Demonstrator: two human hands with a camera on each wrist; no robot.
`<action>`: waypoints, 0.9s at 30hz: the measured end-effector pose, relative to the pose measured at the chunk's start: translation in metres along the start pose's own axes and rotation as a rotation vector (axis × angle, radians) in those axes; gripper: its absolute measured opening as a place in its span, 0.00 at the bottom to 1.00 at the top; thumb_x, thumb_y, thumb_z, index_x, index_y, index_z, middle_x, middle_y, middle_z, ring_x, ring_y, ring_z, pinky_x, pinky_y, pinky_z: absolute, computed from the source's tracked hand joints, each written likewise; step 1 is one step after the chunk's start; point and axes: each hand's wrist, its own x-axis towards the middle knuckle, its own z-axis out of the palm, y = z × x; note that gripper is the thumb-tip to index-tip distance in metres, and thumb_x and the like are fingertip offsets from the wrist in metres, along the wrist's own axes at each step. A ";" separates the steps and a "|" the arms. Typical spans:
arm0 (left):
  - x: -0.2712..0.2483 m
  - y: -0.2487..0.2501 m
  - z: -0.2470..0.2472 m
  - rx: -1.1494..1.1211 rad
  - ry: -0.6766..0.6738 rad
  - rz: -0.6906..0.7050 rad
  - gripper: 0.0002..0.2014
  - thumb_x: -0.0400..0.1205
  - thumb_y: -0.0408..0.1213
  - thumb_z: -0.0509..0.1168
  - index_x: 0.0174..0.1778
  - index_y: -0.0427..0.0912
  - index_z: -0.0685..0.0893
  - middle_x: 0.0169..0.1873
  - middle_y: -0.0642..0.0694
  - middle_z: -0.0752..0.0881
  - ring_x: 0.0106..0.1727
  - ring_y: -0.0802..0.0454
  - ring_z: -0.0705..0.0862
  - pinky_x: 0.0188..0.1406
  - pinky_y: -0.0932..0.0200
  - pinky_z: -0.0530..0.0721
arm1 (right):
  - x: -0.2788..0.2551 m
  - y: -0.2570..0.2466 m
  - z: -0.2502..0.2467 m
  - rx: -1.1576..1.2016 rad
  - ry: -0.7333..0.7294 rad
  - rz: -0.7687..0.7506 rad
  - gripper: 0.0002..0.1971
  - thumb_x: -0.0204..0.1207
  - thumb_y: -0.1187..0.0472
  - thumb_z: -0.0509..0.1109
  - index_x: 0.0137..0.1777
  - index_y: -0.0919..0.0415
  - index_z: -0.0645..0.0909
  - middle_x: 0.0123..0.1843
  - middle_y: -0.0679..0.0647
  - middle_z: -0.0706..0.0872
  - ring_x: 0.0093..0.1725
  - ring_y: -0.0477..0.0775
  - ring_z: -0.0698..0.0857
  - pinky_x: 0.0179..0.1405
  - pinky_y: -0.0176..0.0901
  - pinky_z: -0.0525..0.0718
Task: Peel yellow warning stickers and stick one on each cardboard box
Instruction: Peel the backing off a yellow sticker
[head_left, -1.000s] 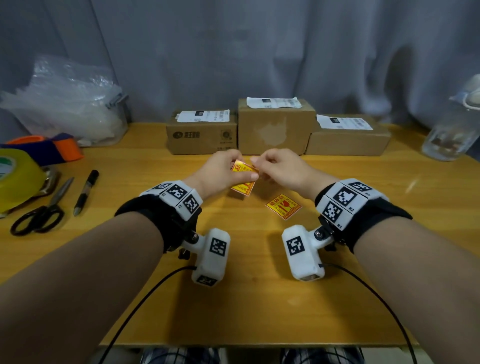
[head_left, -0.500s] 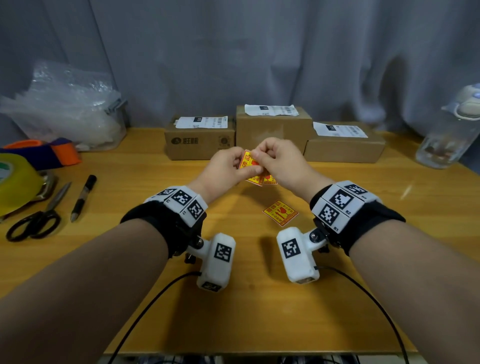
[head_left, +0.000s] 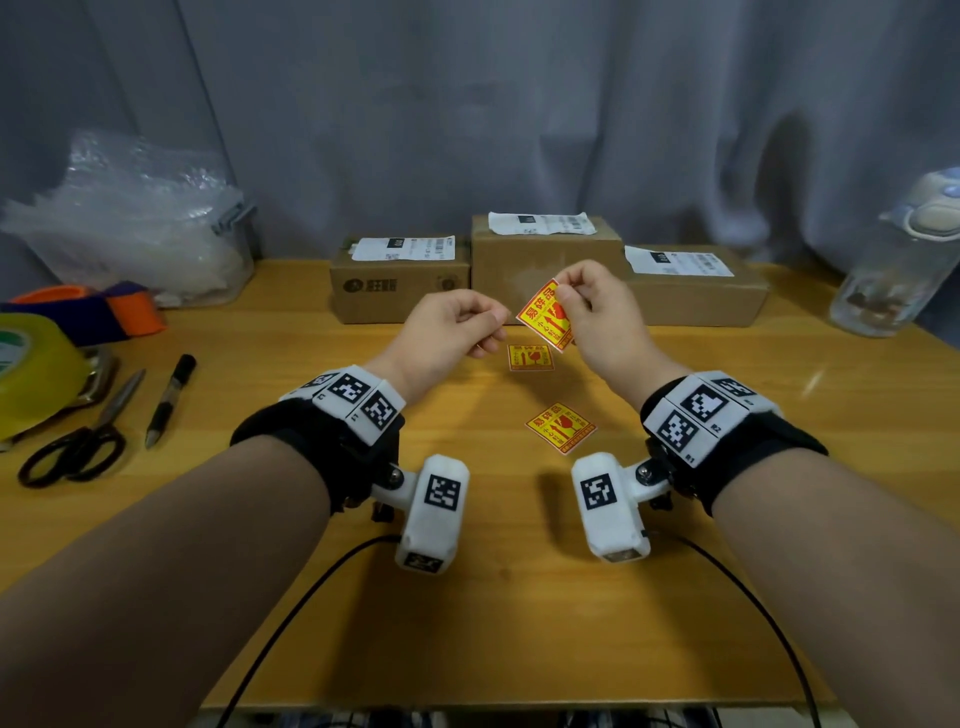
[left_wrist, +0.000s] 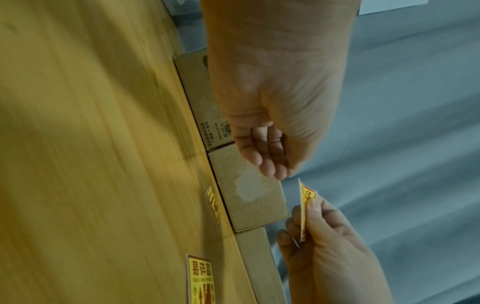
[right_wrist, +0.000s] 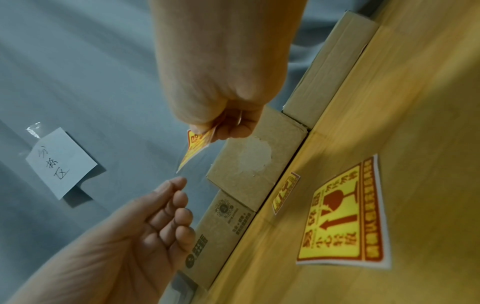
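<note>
My right hand (head_left: 563, 297) pinches a yellow warning sticker (head_left: 545, 317) by its upper corner and holds it tilted in the air before the middle cardboard box (head_left: 545, 262). The right wrist view shows the same sticker (right_wrist: 197, 146) hanging from the fingers. My left hand (head_left: 493, 326) hovers just left of it, fingers loosely curled, holding nothing. Two more stickers lie flat on the table, one (head_left: 530, 357) below the hands and one (head_left: 560, 427) nearer me. The left box (head_left: 400, 288) and right box (head_left: 696, 293) flank the middle one, each with a white label on top.
At the left lie a marker pen (head_left: 169, 400), scissors (head_left: 78, 447), a yellow tape roll (head_left: 31, 374) and a bin of clear plastic bags (head_left: 130, 223). A clear bottle (head_left: 893, 265) stands at the far right. A grey curtain hangs behind the boxes.
The hands rose and drew apart. The right hand now holds the sticker alone, the left has let go, and a second sticker shows on the table under them.
</note>
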 end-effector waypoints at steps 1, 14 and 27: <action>0.000 0.002 0.000 -0.006 -0.008 -0.005 0.05 0.82 0.32 0.63 0.49 0.38 0.84 0.34 0.48 0.86 0.32 0.60 0.82 0.34 0.70 0.82 | 0.000 0.000 -0.001 0.003 -0.003 -0.002 0.03 0.83 0.64 0.59 0.49 0.58 0.74 0.39 0.49 0.80 0.36 0.46 0.79 0.31 0.37 0.80; -0.005 0.012 0.002 -0.013 -0.046 -0.037 0.07 0.81 0.29 0.63 0.40 0.41 0.83 0.32 0.47 0.84 0.31 0.58 0.81 0.32 0.70 0.81 | -0.002 -0.001 0.004 0.021 -0.007 -0.038 0.04 0.83 0.65 0.60 0.48 0.57 0.74 0.37 0.47 0.81 0.36 0.45 0.80 0.36 0.43 0.82; -0.009 0.014 0.000 -0.038 -0.057 -0.039 0.07 0.81 0.29 0.63 0.38 0.42 0.82 0.31 0.47 0.82 0.30 0.58 0.81 0.31 0.70 0.80 | -0.001 -0.001 0.008 0.071 -0.017 -0.027 0.05 0.83 0.65 0.60 0.48 0.56 0.74 0.37 0.47 0.81 0.34 0.44 0.80 0.33 0.38 0.80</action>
